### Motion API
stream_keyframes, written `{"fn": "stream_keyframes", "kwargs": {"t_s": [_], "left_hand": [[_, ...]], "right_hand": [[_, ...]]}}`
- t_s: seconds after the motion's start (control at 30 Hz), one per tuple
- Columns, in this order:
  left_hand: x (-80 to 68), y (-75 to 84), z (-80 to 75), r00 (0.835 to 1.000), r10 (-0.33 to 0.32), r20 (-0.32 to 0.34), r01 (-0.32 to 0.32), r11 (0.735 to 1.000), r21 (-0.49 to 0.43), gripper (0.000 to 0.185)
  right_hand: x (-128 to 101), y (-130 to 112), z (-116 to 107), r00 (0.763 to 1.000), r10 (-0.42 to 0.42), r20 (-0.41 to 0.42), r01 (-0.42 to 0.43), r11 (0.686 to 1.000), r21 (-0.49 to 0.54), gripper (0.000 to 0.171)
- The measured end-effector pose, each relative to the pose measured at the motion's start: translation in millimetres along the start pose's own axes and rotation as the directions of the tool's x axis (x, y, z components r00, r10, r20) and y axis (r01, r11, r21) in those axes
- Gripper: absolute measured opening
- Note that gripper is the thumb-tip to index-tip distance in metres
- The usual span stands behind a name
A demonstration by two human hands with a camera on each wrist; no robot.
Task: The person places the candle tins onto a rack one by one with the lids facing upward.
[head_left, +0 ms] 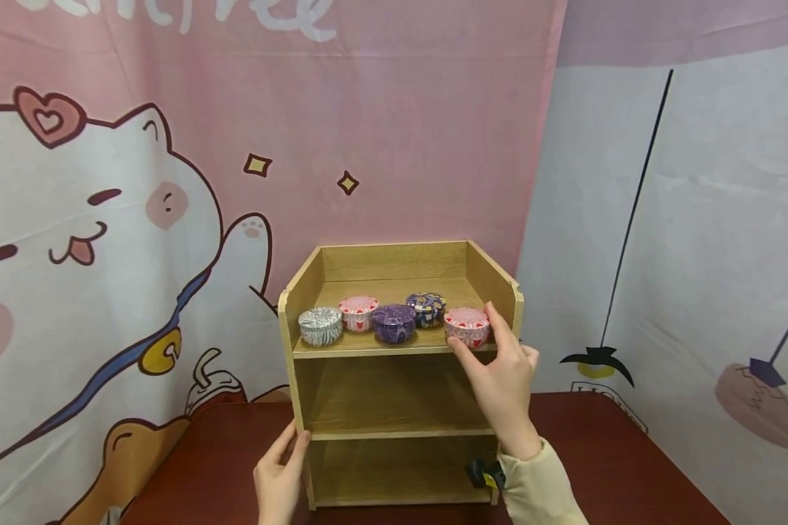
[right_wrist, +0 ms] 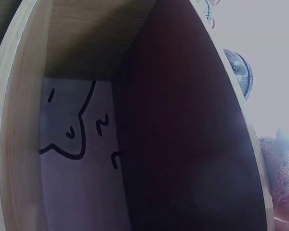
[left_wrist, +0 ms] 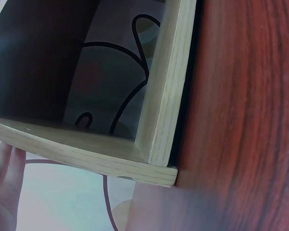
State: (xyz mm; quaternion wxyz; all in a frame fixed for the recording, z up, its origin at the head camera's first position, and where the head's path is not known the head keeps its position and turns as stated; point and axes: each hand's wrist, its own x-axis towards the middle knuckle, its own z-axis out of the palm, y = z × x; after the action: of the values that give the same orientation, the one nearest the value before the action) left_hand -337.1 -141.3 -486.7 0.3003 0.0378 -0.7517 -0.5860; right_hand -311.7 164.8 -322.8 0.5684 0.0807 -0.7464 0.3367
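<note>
- The right hand (head_left: 502,379) reaches up to the top shelf of the wooden shelf unit (head_left: 374,394); its thumb and fingers are curled round the pink tin (head_left: 467,325) with red hearts, pinching it from both sides.
- That pink tin stands at the right end of the top shelf, near the front edge, just beside the unit's right wall.
- Four more round tins stand on the same shelf: a zebra-striped tin (head_left: 320,324) at the left end, then a red-and-white tin (head_left: 358,313), a purple tin (head_left: 394,323) and a dark floral tin (head_left: 425,308).
- The left hand (head_left: 279,472) rests with straight fingers against the unit's lower left front edge, gripping nothing.
- The unit stands on a dark red table (head_left: 617,467) before a pink cartoon cat backdrop (head_left: 105,219).
- In the right wrist view the pink tin (right_wrist: 278,168) shows at the shelf edge.
</note>
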Motion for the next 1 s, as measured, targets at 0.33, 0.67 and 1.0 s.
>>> {"fn": "stream_keyframes", "kwargs": {"t_s": [0.33, 0.67, 1.0], "left_hand": [[1.1, -0.3, 1.8, 1.0, 0.014, -0.022, -0.014, 1.0, -0.001, 0.042], [3.2, -1.0, 5.3, 0.998, 0.048, -0.042, -0.049, 0.999, -0.024, 0.039], [-0.6, -0.4, 5.3, 0.998, 0.024, -0.055, -0.026, 0.999, -0.039, 0.039]], "right_hand": [[3.1, 2.9, 0.6, 0.997, -0.083, 0.002, 0.083, 0.993, -0.086, 0.069], [5.9, 5.5, 4.2, 0.991, -0.132, -0.013, 0.128, 0.982, -0.142, 0.069], [-0.4, 7.5, 6.8, 0.984, -0.177, -0.017, 0.171, 0.967, -0.19, 0.068]]}}
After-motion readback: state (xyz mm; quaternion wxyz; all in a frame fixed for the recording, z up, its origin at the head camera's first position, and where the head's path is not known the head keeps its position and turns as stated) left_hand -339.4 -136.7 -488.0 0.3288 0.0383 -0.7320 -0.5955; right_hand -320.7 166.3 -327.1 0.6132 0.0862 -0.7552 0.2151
